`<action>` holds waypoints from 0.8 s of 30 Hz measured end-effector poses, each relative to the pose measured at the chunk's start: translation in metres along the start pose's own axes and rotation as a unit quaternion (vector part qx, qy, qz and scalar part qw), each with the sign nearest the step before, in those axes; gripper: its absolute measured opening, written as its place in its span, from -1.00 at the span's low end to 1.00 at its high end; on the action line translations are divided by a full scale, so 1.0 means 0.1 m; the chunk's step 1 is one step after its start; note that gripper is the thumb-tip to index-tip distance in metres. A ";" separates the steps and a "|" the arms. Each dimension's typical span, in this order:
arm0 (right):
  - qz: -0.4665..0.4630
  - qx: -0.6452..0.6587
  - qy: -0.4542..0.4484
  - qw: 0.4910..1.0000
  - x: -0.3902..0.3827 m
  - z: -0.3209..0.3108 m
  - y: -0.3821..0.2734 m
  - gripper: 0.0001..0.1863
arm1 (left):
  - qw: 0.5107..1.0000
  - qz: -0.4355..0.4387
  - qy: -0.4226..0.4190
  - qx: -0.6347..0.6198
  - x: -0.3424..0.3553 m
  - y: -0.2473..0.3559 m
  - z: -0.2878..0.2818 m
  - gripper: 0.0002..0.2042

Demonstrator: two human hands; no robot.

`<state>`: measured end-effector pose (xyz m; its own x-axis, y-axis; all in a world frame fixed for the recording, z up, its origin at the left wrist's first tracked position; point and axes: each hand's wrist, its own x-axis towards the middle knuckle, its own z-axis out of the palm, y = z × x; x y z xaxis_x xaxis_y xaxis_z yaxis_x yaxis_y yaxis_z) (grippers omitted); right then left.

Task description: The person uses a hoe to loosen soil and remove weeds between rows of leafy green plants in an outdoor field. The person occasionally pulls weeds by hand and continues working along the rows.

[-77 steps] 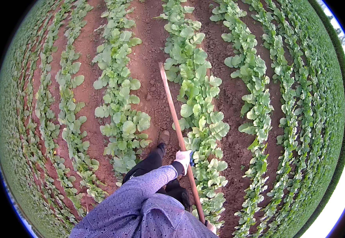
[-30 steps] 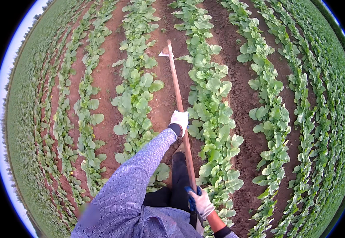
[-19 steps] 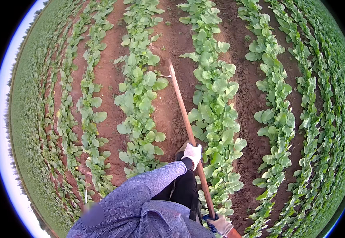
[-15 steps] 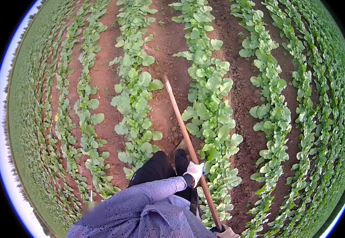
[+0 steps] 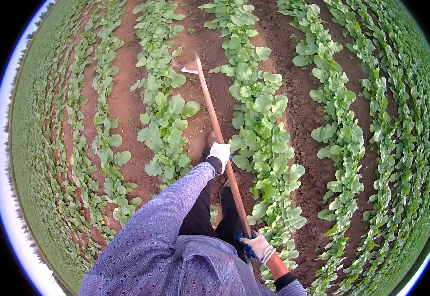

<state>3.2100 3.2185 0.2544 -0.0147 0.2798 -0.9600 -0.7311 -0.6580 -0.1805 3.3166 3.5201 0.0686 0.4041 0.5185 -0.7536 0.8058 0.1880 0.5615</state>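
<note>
A hoe [image 5: 206, 93] with a long wooden handle slants from my body out over the soil furrow between two plant rows. Its pale metal blade [image 5: 190, 68] shows at the far end, close to the leaves of the left row. My left hand [image 5: 219, 155], in a white glove, is closed round the middle of the handle. Lower down, near my waist, my right hand [image 5: 258, 247] grips the handle in a white and dark blue glove. Whether the blade touches the ground, I cannot tell.
Leafy green plants stand in a row [image 5: 163, 108] left of the furrow and another row [image 5: 262, 113] close on the right. Brown soil [image 5: 301, 148] lies between the rows. My legs [image 5: 230, 207] in dark trousers stand in the furrow below the handle.
The hoe has moved forward, and its blade now shows. My left hand has reached forward and a little left with the handle. My right hand has come up into fuller view.
</note>
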 end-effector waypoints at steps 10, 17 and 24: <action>0.177 -0.139 0.095 0.970 -1.67 -0.54 1.24 -0.63 | 0.929 -0.257 -0.106 -0.243 -2.18 -1.04 0.78 -0.76; 0.142 -0.171 0.149 0.963 -1.95 -0.39 1.29 -0.63 | 0.862 -0.424 -0.220 -0.169 -2.13 -1.32 0.99 -0.72; 0.038 -0.131 0.118 0.984 -0.81 -0.11 0.09 -0.63 | 0.899 -0.258 -0.201 -0.290 -0.79 -0.01 0.12 -0.84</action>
<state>3.2121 3.1826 0.3284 0.1190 0.0723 -0.9903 -0.5326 -0.8370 -0.1251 3.2892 3.4690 0.1236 0.2588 -0.0853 -0.9621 0.6172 0.7808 0.0968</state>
